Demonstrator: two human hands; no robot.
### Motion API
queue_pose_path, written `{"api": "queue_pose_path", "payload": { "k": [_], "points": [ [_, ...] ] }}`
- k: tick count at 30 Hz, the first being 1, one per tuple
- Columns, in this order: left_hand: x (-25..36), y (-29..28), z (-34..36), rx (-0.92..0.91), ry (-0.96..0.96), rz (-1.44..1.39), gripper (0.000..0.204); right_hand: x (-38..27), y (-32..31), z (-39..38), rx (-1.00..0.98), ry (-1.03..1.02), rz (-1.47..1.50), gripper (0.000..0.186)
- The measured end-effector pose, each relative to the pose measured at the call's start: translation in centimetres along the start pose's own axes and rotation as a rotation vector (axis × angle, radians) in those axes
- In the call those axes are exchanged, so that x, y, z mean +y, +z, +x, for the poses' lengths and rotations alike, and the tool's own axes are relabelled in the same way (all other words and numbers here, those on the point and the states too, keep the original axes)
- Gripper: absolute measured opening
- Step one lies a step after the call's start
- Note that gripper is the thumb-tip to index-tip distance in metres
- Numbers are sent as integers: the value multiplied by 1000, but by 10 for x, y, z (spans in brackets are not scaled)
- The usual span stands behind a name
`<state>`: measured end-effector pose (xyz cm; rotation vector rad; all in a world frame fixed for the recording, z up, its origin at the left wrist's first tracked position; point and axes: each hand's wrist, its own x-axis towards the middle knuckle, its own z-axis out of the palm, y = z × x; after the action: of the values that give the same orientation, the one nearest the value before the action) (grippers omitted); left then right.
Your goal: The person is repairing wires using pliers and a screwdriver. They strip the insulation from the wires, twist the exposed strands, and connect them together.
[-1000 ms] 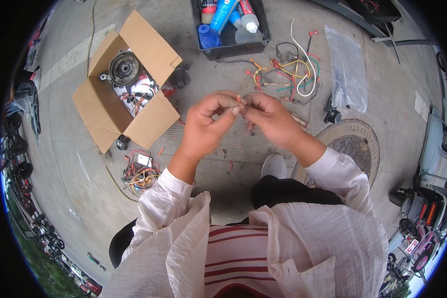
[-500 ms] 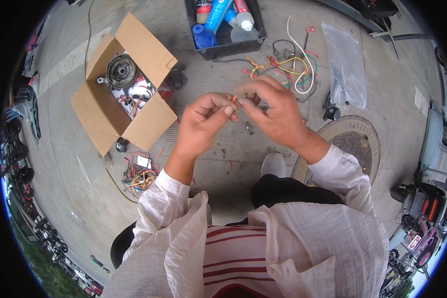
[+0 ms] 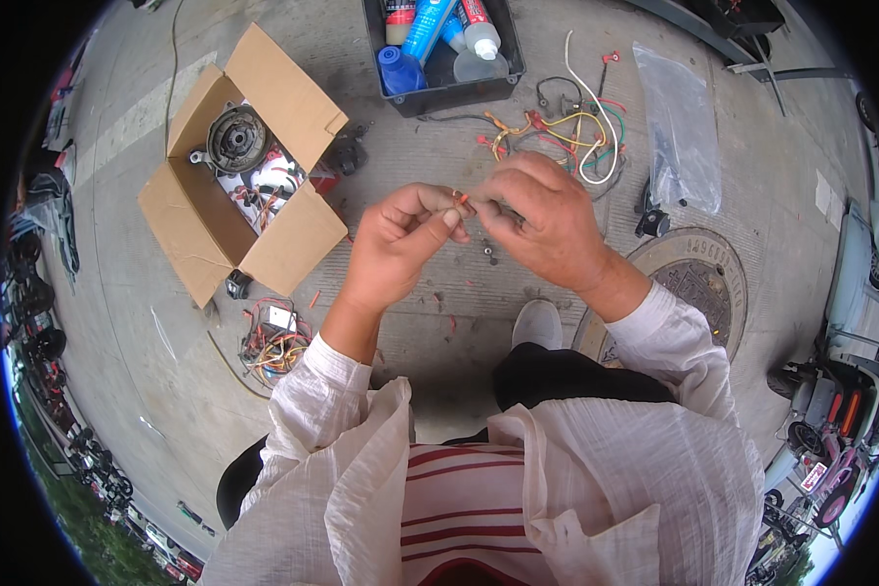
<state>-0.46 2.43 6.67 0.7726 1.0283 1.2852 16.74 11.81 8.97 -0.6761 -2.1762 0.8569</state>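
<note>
Out in front of my body, my left hand (image 3: 400, 239) pinches a small orange-red wire piece (image 3: 462, 198) between thumb and forefinger. Its exact kind is too small to tell. Close by on the right, my right hand (image 3: 555, 230) has its thumb and forefinger pressed together at the other end of the piece. What those fingertips grip, if anything, is hidden. Beyond my right hand, loose coloured wires (image 3: 557, 132) with terminals lie on the ground, along with a white cable (image 3: 596, 107).
An open cardboard box (image 3: 190, 225) with a round metal part (image 3: 237, 139) stands left. A black bin (image 3: 449, 103) of bottles and tubes is ahead. A wire bundle (image 3: 275, 342) lies near left; a plastic bag (image 3: 679, 137) and a manhole cover (image 3: 698, 283) are right.
My right hand has shifted slightly, its fingers curling a little more beside the orange-red piece. My left hand keeps its pinch almost in place.
</note>
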Motion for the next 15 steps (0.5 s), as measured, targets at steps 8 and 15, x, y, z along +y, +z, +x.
{"api": "queue_pose_path", "payload": {
  "k": [8, 15],
  "points": [
    [6, 0, 1, 25, 86, 239, 4, -1, -1, 0, -86, 188, 161, 18],
    [14, -1, 2, -1, 181, 560, 7, 1, -4, 1, -139, 130, 139, 17]
  ]
}}
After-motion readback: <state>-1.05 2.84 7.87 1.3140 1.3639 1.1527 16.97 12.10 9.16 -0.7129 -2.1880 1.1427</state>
